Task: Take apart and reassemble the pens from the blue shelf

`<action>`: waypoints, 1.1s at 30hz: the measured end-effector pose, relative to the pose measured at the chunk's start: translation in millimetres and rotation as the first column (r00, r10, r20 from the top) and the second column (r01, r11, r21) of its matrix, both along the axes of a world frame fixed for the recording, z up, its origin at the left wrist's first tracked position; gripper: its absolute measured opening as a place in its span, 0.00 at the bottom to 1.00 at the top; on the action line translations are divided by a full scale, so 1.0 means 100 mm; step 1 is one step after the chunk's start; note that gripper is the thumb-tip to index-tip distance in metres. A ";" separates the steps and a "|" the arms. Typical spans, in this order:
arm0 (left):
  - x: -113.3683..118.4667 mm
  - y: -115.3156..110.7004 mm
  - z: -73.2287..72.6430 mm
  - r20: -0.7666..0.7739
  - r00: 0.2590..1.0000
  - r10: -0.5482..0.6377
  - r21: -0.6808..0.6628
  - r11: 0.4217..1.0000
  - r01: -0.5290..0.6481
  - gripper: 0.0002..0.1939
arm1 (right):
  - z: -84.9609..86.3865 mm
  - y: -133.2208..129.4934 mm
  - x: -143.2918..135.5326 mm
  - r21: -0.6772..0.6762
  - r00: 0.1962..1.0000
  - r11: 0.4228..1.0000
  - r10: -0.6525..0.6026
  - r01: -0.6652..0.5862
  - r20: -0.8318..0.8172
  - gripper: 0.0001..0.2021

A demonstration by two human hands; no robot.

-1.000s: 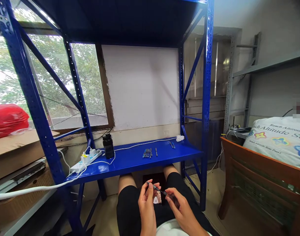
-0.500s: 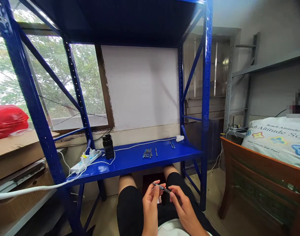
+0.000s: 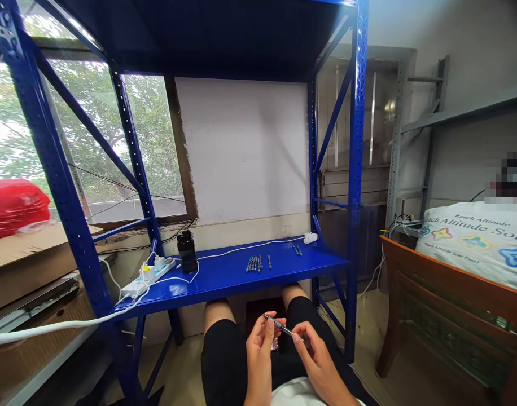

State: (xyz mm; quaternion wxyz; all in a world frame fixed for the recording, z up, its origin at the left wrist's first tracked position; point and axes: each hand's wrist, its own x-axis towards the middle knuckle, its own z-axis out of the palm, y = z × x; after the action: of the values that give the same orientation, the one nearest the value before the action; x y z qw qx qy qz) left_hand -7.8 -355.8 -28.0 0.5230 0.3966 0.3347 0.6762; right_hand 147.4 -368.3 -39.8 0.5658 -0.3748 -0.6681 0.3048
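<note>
Above my lap, a dark, slim pen (image 3: 283,327) slants between my two hands. My left hand (image 3: 261,344) pinches its upper left end between thumb and fingers. At the lower right end, the fingers of my right hand (image 3: 312,347) are closed on it; that tip is partly hidden by them. On the blue shelf (image 3: 224,277) ahead lies a row of several pens (image 3: 254,264), with a single pen (image 3: 270,261) just to its right. Farther back to the right are two more pens (image 3: 297,249).
A black bottle (image 3: 186,252) stands on the shelf's left part, beside a white power strip (image 3: 150,276) with plugs and cables. A bundled white cable (image 3: 310,238) sits at the back right. To my right is a wooden chair (image 3: 448,287) with a printed white bag (image 3: 474,237).
My right hand has shifted slightly along the pen, toward its lower right end, and more of the shaft shows between my hands. My left hand stays nearly still.
</note>
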 end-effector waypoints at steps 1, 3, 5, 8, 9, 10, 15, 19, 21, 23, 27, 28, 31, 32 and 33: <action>0.00 0.00 0.00 -0.003 1.000 0.001 0.003 1.000 -0.001 0.25 | 0.00 0.00 0.00 -0.002 1.000 1.000 -0.004 0.004 0.000 0.18; 0.00 0.00 0.00 -0.004 1.000 -0.003 0.009 1.000 0.003 0.24 | 0.01 -0.01 0.00 -0.011 1.000 1.000 -0.009 0.009 0.013 0.20; 0.00 0.00 0.00 0.007 1.000 -0.008 0.010 1.000 0.008 0.24 | 0.03 -0.02 0.00 -0.016 1.000 1.000 -0.011 0.011 0.022 0.22; 0.00 0.01 0.01 0.027 1.000 0.001 0.006 1.000 -0.001 0.26 | 0.04 -0.03 0.00 -0.033 1.000 0.999 0.005 -0.004 0.004 0.22; 0.00 0.01 0.01 0.025 1.000 0.004 0.006 1.000 -0.004 0.26 | 0.03 -0.03 0.00 -0.042 1.000 0.999 0.011 -0.012 -0.012 0.20; 0.00 0.01 0.01 0.019 1.000 0.006 0.006 1.000 -0.006 0.26 | 0.02 -0.03 0.00 -0.051 0.999 0.999 0.017 -0.019 -0.028 0.19; 0.00 0.01 0.00 -0.024 0.999 -0.024 0.035 0.999 0.024 0.23 | -0.04 0.01 0.00 -0.063 0.999 0.997 0.043 -0.043 0.001 0.19; -0.01 0.00 0.01 -0.015 0.999 -0.034 0.029 0.999 0.034 0.23 | -0.06 0.01 -0.01 -0.063 0.998 0.996 0.062 -0.062 -0.007 0.16; -0.01 0.00 0.02 0.006 1.000 -0.027 0.001 1.000 0.027 0.24 | -0.06 0.00 -0.01 -0.067 0.998 0.996 0.051 -0.053 -0.032 0.16; -0.02 0.00 0.03 0.026 0.999 -0.021 -0.019 1.000 0.021 0.25 | -0.06 0.00 -0.01 -0.071 0.999 0.996 0.044 -0.046 -0.028 0.16; -0.01 -0.01 0.05 0.039 0.999 -0.016 -0.014 1.000 0.016 0.25 | -0.05 0.03 0.01 -0.070 0.999 0.997 0.042 -0.040 0.029 0.21; 0.00 -0.01 0.05 0.040 0.999 -0.015 -0.009 1.000 0.015 0.24 | -0.04 0.03 0.01 -0.070 0.998 0.997 0.043 -0.040 0.037 0.22; 0.01 -0.02 0.05 0.036 0.999 -0.013 0.006 1.000 0.013 0.25 | -0.03 0.03 0.01 -0.069 0.998 0.996 0.056 -0.054 0.032 0.22; 0.01 -0.02 0.05 0.033 0.999 -0.013 0.007 1.000 0.013 0.25 | -0.03 0.02 0.01 -0.070 0.998 0.996 0.064 -0.062 0.021 0.21; 0.00 -0.02 0.05 0.030 0.999 -0.013 0.003 1.000 0.013 0.25 | -0.03 0.01 0.01 -0.071 0.998 0.995 0.069 -0.068 0.006 0.19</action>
State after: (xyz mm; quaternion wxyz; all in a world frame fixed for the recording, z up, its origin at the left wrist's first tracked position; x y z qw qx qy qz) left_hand -7.3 -357.8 -22.8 0.5319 0.3893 0.3230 0.6791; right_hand 148.1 -367.5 -42.6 0.5387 -0.3728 -0.6716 0.3461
